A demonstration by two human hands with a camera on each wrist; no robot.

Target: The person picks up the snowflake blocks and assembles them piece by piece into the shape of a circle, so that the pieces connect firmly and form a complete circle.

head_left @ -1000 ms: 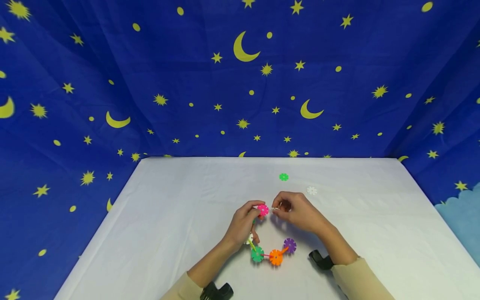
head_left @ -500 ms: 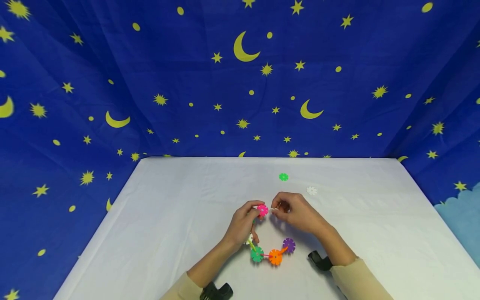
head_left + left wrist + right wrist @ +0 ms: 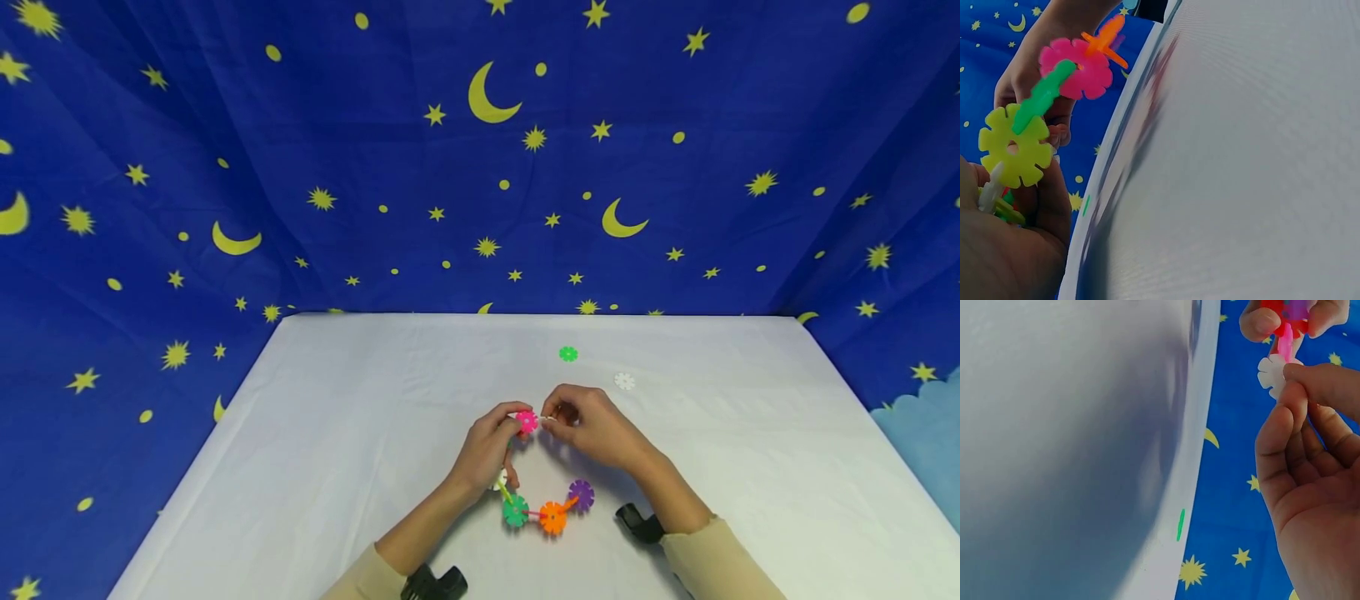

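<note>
My left hand (image 3: 480, 454) pinches a pink notched snowflake disc (image 3: 527, 422) at one end of a chain of interlocking discs. The chain hangs below that hand in a curve, through a green disc (image 3: 515, 510) and an orange disc (image 3: 553, 518) to a purple disc (image 3: 581, 496). Close up in the left wrist view are a yellow disc (image 3: 1013, 147) and a green one (image 3: 1044, 97). My right hand (image 3: 596, 429) pinches a white snowflake disc (image 3: 1270, 375) between thumb and forefinger. Its edge meets the pink disc's edge in the right wrist view. Fingers hide part of the chain.
A loose bright green disc (image 3: 568, 354) and a loose white disc (image 3: 624, 381) lie flat on the white-covered table (image 3: 360, 400), beyond the hands. A blue curtain (image 3: 420, 167) with yellow stars and moons surrounds the table's back and sides.
Both hands stay almost where they were, with the white disc held against the pink one. The purple end of the chain has dipped very slightly.
</note>
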